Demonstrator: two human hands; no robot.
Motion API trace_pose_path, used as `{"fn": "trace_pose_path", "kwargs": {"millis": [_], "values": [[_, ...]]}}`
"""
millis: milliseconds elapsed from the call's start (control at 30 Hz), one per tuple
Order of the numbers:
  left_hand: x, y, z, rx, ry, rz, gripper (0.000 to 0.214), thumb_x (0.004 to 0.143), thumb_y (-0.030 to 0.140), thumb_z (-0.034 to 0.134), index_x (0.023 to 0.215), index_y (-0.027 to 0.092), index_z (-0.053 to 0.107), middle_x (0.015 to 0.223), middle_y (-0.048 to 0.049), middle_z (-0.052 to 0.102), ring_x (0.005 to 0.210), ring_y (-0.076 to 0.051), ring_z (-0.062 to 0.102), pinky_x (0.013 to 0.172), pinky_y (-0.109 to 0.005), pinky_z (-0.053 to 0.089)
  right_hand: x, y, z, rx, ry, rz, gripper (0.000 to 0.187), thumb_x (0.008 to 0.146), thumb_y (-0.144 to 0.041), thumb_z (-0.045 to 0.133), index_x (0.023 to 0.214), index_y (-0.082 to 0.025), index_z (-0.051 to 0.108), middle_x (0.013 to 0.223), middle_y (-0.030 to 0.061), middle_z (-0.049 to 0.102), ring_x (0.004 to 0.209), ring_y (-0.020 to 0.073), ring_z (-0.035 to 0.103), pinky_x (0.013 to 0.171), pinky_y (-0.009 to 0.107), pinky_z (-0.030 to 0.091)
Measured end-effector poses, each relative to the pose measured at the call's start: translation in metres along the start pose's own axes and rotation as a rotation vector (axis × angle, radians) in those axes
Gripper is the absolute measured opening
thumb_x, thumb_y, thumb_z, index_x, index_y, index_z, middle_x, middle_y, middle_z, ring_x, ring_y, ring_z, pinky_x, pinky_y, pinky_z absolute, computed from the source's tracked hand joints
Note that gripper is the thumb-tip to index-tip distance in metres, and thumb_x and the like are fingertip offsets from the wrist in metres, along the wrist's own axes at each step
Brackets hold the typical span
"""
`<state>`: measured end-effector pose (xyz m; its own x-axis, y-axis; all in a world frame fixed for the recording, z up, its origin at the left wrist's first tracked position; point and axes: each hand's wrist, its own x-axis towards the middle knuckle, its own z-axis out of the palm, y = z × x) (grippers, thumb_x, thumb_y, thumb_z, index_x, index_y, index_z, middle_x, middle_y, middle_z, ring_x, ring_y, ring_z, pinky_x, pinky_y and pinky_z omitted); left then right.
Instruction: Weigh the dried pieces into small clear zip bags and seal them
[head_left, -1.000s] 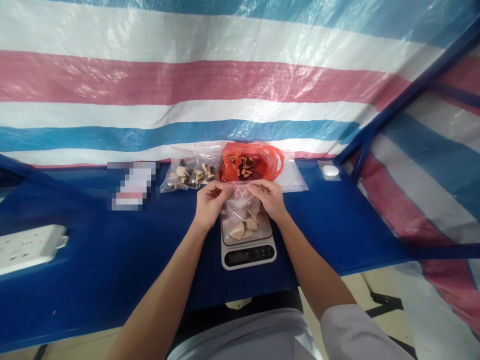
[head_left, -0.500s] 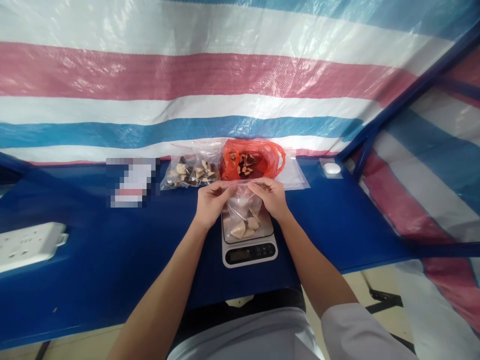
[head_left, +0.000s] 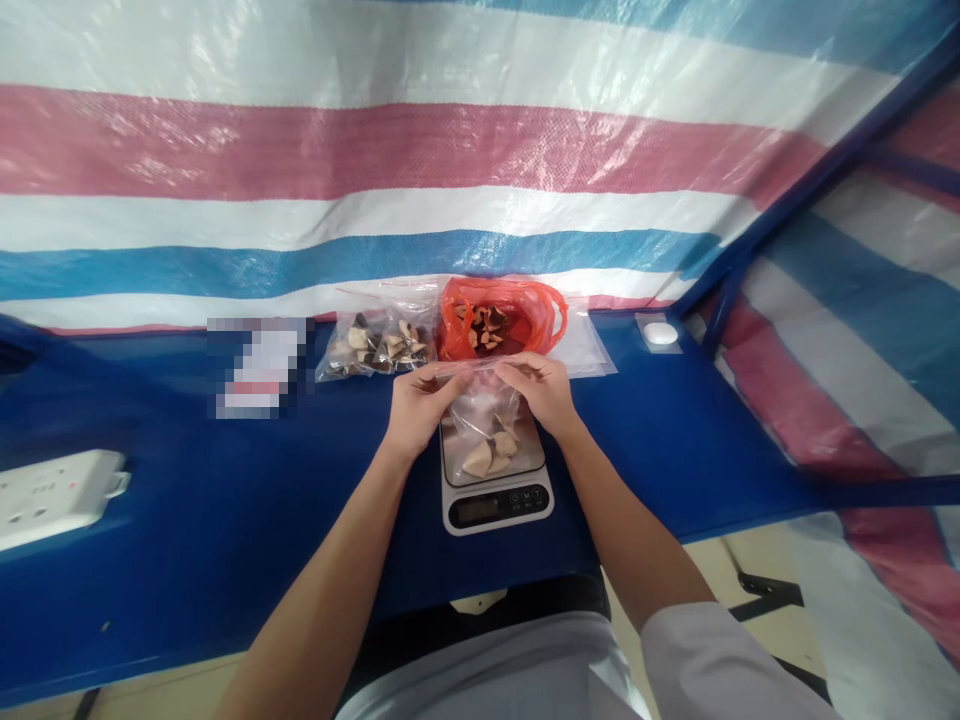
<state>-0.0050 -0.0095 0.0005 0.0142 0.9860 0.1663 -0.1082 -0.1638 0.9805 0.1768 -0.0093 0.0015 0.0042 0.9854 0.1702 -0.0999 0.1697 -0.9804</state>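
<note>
My left hand (head_left: 415, 410) and right hand (head_left: 537, 392) pinch the top edge of a clear zip bag (head_left: 480, 425), both nearly closed on it. Its pale chunks sit on a digital scale (head_left: 495, 505), blurred by the plastic. Just behind lie two more filled bags, one clear (head_left: 375, 348), one red (head_left: 499, 320). A power strip (head_left: 52, 498), well apart on the blue table (head_left: 187, 520), is cut off at the left edge.
</note>
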Motion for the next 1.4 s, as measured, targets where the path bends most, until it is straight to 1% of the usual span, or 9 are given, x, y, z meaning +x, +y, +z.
{"fn": "trace_pose_path", "kwargs": {"millis": [167,267,400,567,700,967,1100,1267,1400], "values": [[-0.001,0.004,0.001,0.074,0.005,-0.011,0.032,0.066,0.045,0.087,0.081,0.018,0.082,0.076,-0.0061,0.078,0.064,-0.017,0.067,0.06,-0.026,0.053,-0.001,0.001,0.0,-0.018,-0.007,0.005,0.034,0.07,-0.052,0.082,0.081,-0.021,0.077,0.076,0.0022,0.078,0.07,0.0193,0.072,0.068,0.032,0.06],[-0.002,0.005,0.001,0.075,0.012,-0.011,0.031,0.065,0.045,0.087,0.079,0.018,0.082,0.075,-0.0057,0.078,0.062,-0.016,0.067,0.06,-0.026,0.053,-0.001,0.001,-0.001,0.017,-0.039,0.043,0.034,0.07,-0.051,0.082,0.083,-0.021,0.077,0.076,0.0019,0.078,0.071,0.0195,0.073,0.069,0.032,0.06],[-0.001,0.002,0.0,0.063,0.019,-0.005,0.03,0.065,0.045,0.088,0.075,0.017,0.081,0.071,-0.0047,0.077,0.059,-0.015,0.065,0.059,-0.025,0.052,-0.002,-0.002,-0.001,0.04,-0.055,0.045,0.029,0.07,-0.048,0.082,0.079,-0.021,0.076,0.074,0.0009,0.077,0.068,0.0182,0.072,0.069,0.031,0.06],[0.001,-0.002,-0.002,0.059,0.037,0.01,0.034,0.064,0.047,0.088,0.078,0.017,0.08,0.078,-0.0061,0.078,0.068,-0.019,0.069,0.068,-0.029,0.057,-0.003,-0.004,0.002,-0.032,-0.031,0.021,0.032,0.07,-0.051,0.081,0.075,-0.021,0.076,0.073,0.0016,0.077,0.068,0.0191,0.072,0.069,0.032,0.059],[-0.001,-0.001,0.0,0.1,0.034,0.013,0.031,0.065,0.044,0.087,0.081,0.017,0.081,0.082,-0.0067,0.079,0.072,-0.02,0.071,0.073,-0.03,0.058,-0.003,-0.004,0.002,-0.08,-0.014,-0.014,0.03,0.072,-0.051,0.08,0.076,-0.021,0.078,0.072,0.0016,0.077,0.067,0.0194,0.072,0.066,0.031,0.059],[-0.003,0.004,0.003,0.164,0.035,0.043,0.019,0.07,0.036,0.082,0.077,0.018,0.081,0.075,-0.0051,0.078,0.069,-0.019,0.072,0.07,-0.028,0.057,-0.004,-0.003,0.002,-0.104,-0.035,-0.067,0.029,0.074,-0.05,0.078,0.076,-0.021,0.079,0.072,0.0014,0.077,0.064,0.0182,0.07,0.064,0.031,0.059],[-0.001,0.007,0.001,0.156,0.002,0.059,0.021,0.071,0.039,0.082,0.078,0.018,0.081,0.076,-0.0055,0.079,0.07,-0.019,0.072,0.071,-0.029,0.057,-0.004,-0.003,-0.001,-0.125,-0.043,-0.054,0.029,0.077,-0.05,0.077,0.079,-0.021,0.078,0.075,0.002,0.077,0.068,0.0183,0.071,0.068,0.031,0.059],[-0.002,0.01,0.001,0.134,0.014,0.097,0.022,0.075,0.041,0.08,0.08,0.019,0.082,0.076,-0.0045,0.078,0.07,-0.018,0.07,0.07,-0.027,0.056,-0.003,0.0,-0.003,-0.068,0.013,-0.054,0.029,0.073,-0.051,0.08,0.08,-0.022,0.077,0.076,0.0013,0.078,0.071,0.0195,0.073,0.07,0.032,0.061],[-0.005,0.012,0.005,0.136,0.01,0.093,0.025,0.072,0.044,0.082,0.073,0.019,0.08,0.073,-0.0044,0.077,0.067,-0.018,0.068,0.067,-0.028,0.055,-0.003,0.002,-0.002,-0.068,-0.027,-0.016,0.031,0.072,-0.051,0.081,0.085,-0.023,0.078,0.08,0.0013,0.078,0.069,0.0198,0.073,0.064,0.032,0.062]]}}
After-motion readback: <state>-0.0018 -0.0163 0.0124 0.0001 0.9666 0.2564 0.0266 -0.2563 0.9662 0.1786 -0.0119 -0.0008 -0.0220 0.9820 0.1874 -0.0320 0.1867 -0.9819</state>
